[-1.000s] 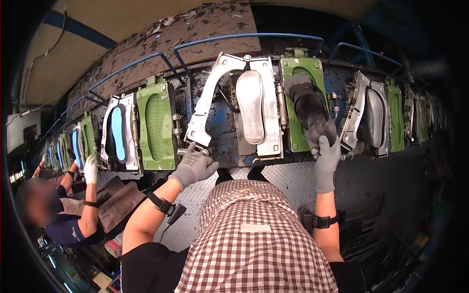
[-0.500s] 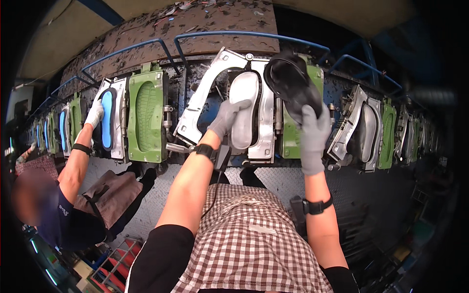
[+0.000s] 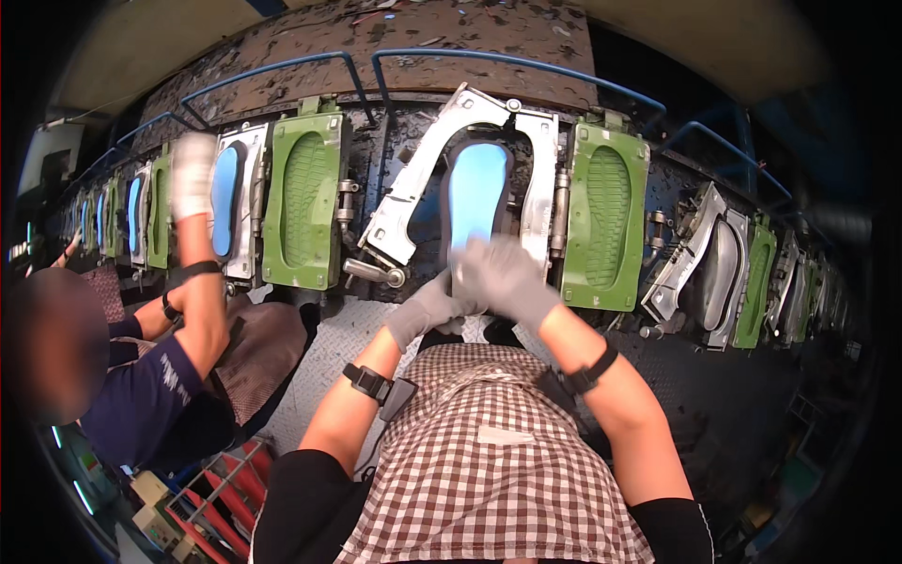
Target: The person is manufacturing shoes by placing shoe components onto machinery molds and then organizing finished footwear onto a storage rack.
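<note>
A black shoe upper [image 3: 444,202] with a light blue bottom [image 3: 480,183] sits sole-up over the last in the open silver mould frame [image 3: 539,188] before me. At its near, heel end both grey-gloved hands meet. My left hand [image 3: 432,308] is closed on the heel edge from the left. My right hand [image 3: 507,282], slightly blurred, lies over the heel from the right with its fingers bent onto it. The gloves hide the heel and the mould's near end. A green mould half [image 3: 602,211] with a tread pattern lies open just right of it.
At left a co-worker's gloved hand [image 3: 193,179] blurs beside another blue-bottomed upper [image 3: 225,197]. More green and silver moulds run along the line both ways. Blue rails [image 3: 507,61] stand behind, before a scrap-strewn brown board [image 3: 470,38]. A metal lever [image 3: 376,273] juts out near my left hand.
The black upper moved from my raised right hand onto the bare last, its blue bottom now showing. Both hands came together at the heel. The co-worker's hand left the blue-bottomed upper.
</note>
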A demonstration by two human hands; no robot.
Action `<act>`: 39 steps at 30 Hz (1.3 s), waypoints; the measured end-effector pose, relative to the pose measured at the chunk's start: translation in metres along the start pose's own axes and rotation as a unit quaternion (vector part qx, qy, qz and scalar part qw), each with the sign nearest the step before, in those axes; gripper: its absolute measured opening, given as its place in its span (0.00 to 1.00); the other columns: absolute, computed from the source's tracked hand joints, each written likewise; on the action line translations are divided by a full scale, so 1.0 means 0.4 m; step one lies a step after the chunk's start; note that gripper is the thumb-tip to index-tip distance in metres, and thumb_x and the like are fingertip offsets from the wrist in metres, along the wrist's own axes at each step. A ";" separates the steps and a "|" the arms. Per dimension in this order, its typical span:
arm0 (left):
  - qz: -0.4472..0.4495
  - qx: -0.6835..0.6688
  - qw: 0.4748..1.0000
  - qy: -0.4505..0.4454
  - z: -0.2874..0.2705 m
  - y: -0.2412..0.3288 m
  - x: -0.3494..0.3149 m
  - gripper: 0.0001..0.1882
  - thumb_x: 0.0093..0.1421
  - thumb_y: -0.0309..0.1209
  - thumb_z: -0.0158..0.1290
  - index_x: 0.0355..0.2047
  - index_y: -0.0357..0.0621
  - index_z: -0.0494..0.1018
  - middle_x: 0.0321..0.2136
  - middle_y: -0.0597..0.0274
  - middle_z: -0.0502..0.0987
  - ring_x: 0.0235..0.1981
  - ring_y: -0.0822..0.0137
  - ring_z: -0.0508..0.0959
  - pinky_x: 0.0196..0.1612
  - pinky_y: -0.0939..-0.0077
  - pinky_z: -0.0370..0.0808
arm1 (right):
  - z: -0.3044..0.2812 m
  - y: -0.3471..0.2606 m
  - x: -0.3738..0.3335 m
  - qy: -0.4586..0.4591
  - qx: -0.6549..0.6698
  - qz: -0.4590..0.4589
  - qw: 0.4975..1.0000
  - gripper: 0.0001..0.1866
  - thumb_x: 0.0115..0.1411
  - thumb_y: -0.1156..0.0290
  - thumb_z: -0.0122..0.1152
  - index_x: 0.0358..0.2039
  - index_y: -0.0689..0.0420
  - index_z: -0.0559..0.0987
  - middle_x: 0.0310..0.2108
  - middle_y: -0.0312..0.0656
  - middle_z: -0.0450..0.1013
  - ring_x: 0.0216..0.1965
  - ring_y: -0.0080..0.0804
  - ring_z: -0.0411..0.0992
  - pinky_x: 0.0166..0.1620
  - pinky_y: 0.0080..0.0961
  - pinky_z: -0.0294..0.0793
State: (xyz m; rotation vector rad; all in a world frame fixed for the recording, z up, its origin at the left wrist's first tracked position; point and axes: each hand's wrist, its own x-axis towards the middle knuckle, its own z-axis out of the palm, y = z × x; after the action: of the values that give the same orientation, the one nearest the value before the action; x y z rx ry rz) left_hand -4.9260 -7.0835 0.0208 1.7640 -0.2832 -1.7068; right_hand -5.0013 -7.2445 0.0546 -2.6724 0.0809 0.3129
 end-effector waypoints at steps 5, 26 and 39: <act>0.073 -0.283 0.956 -0.009 -0.034 -0.092 -0.046 0.35 0.59 0.21 0.56 0.67 0.37 0.60 0.57 0.48 0.72 0.53 0.60 0.80 0.53 0.67 0.81 | 0.093 0.024 -0.151 0.018 0.247 0.005 0.969 0.18 0.63 0.58 0.61 0.50 0.51 0.81 0.40 0.44 0.76 0.40 0.42 0.78 0.43 0.35 0.78; 0.275 -0.335 0.897 0.088 -0.073 0.232 0.340 0.31 0.61 0.35 0.63 0.61 0.35 0.69 0.52 0.55 0.77 0.49 0.65 0.78 0.53 0.70 0.77 | -0.006 0.157 0.060 0.229 0.193 0.323 0.898 0.34 0.65 0.64 0.52 0.72 0.43 0.60 0.55 0.50 0.77 0.53 0.52 0.77 0.55 0.47 0.74; 0.374 0.140 0.856 0.328 -0.017 0.053 0.227 0.33 0.71 0.43 0.49 0.69 0.34 0.60 0.65 0.46 0.68 0.64 0.53 0.69 0.66 0.59 0.65 | 0.041 0.328 -0.658 0.491 0.215 0.262 0.803 0.19 0.63 0.66 0.62 0.56 0.47 0.80 0.41 0.44 0.80 0.38 0.41 0.80 0.42 0.34 0.82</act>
State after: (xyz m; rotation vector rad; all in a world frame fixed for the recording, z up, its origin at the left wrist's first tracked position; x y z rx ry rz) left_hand -4.9020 -7.1497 -0.0407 1.9553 -0.8046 -0.4875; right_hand -5.2748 -7.3535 0.0457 -2.0187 1.0686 -0.8617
